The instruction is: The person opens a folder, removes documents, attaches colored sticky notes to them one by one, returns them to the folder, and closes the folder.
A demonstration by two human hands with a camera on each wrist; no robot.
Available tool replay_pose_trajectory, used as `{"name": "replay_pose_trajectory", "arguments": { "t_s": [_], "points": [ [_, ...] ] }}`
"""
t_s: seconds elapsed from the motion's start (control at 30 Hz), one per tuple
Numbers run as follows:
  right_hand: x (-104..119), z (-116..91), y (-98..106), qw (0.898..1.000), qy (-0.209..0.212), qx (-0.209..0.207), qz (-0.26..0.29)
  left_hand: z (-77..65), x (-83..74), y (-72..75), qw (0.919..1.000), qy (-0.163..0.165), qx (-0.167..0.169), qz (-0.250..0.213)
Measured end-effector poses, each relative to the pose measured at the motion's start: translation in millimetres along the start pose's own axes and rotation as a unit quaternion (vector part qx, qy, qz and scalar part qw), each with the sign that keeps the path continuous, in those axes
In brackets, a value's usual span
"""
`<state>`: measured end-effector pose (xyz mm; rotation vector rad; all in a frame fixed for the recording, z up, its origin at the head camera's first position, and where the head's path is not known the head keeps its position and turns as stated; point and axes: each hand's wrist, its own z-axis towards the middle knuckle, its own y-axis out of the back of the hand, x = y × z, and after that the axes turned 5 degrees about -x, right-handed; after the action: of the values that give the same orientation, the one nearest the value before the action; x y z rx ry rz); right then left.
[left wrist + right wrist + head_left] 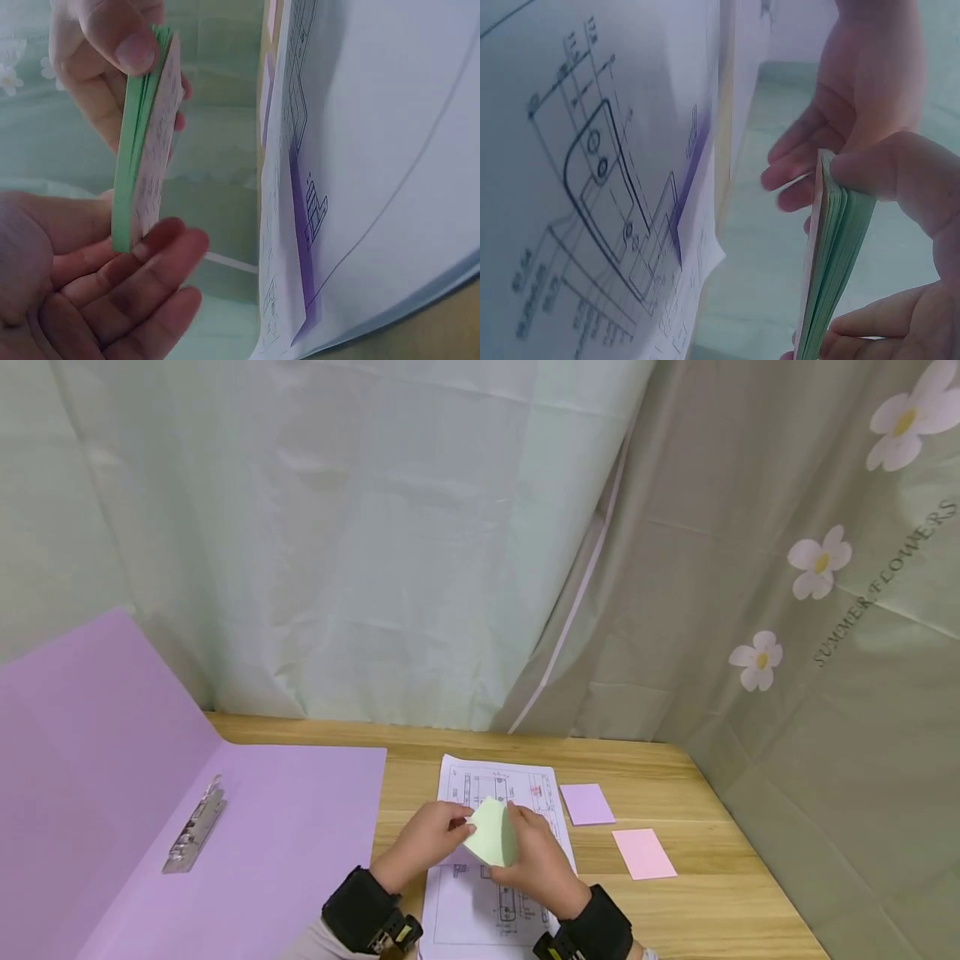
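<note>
Both hands hold a pale green sticky note pad over a stack of printed drawing sheets. At the pad's left corner, my left hand pinches it between thumb and fingers. My right hand grips the opposite side, its thumb pressed on the pad's edge in the right wrist view. Seen edge-on in the left wrist view, the pad has slightly parted leaves and a pinkish backing with print on it. Under a raised sheet edge, a strip of purple shows among the papers.
A purple note pad and a pink note pad lie on the wooden table at right. An opened purple folder with a metal clip spreads out at left. Curtains hang behind the table.
</note>
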<state>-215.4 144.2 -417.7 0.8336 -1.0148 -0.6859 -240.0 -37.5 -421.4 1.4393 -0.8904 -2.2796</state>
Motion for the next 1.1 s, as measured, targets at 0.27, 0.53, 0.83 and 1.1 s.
{"name": "replay_pose_trajectory", "arguments": {
  "t_s": [0.27,0.53,0.83,1.1],
  "points": [
    [4.4,0.1,-4.4,1.0,-0.001,0.007,0.007,-0.4,1.8,-2.7,0.9951,0.044,-0.023,-0.085],
    [1.9,-1.0,-4.1,1.0,0.008,0.003,0.011,-1.2,3.9,-0.8,0.9912,0.054,-0.044,-0.112],
    [-2.9,-0.7,-2.6,0.998,0.04,-0.002,0.042,-1.5,4.9,1.0,0.9899,0.068,-0.034,-0.12],
    [-1.3,2.6,-0.5,0.996,0.067,-0.014,0.053,0.1,6.5,0.5,0.994,0.063,-0.039,-0.08]
  ]
}}
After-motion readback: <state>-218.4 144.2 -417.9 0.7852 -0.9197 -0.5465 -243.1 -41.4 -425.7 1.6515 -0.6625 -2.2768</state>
